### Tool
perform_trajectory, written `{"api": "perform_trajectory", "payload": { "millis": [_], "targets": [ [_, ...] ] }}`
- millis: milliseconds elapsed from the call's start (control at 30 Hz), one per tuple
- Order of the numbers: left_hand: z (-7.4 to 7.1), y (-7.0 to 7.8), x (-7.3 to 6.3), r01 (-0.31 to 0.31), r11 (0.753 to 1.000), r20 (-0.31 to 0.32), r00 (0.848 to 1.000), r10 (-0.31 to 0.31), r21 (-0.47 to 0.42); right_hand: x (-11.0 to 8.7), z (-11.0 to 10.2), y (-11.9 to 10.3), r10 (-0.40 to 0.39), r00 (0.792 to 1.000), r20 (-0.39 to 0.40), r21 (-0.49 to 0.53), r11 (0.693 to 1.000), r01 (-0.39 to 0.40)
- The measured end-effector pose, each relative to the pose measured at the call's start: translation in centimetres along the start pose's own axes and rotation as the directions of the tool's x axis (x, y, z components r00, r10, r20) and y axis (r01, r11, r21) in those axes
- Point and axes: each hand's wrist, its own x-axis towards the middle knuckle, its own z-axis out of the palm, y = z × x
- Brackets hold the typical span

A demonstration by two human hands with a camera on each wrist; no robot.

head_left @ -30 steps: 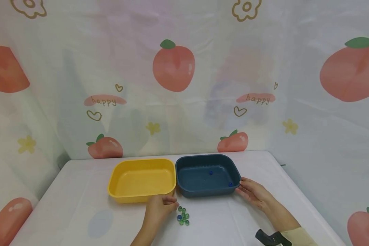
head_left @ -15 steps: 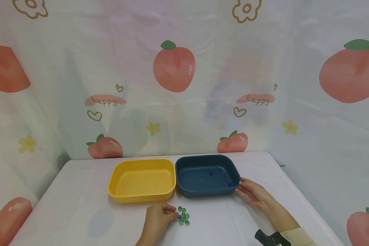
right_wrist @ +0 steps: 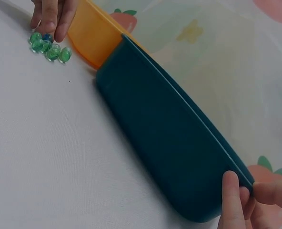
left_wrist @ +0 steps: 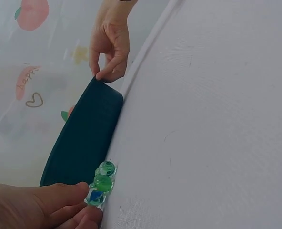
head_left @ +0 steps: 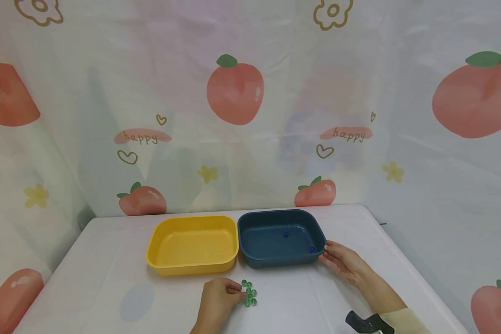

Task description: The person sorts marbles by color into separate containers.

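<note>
My left hand is at the cluster of green glass marbles on the table, in front of the trays. Its thumb and fingertips pinch a blue marble at the cluster's side; in the head view the hand covers this marble. My right hand grips the near right corner of a dark blue plastic tray, thumb and fingers on either side of the rim. Two blue marbles lie apart inside that tray.
A yellow plastic tray stands left of the dark blue one, their sides close together. Both are on a white-covered table. Behind rises a fabric backdrop printed with peaches. A black strap sits by my right sleeve.
My left hand has come down and slightly right from beside the yellow tray to the blue marble, now hidden in the head view. My right hand stays on the dark blue tray's corner.
</note>
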Motion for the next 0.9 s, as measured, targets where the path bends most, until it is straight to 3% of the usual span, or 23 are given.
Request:
{"api": "perform_trajectory", "payload": {
  "millis": [667,900],
  "targets": [
    [0.27,0.38,-0.09,-0.014,0.999,-0.032,0.999,0.016,0.047,0.02,-0.19,0.09,-0.006,0.999,0.035,0.052,0.999,0.004],
    [0.32,0.33,0.0,-0.003,0.998,-0.035,0.999,0.006,0.068,0.1,-0.24,0.16,-0.015,1.0,0.027,0.022,1.0,0.014]
  ]
}}
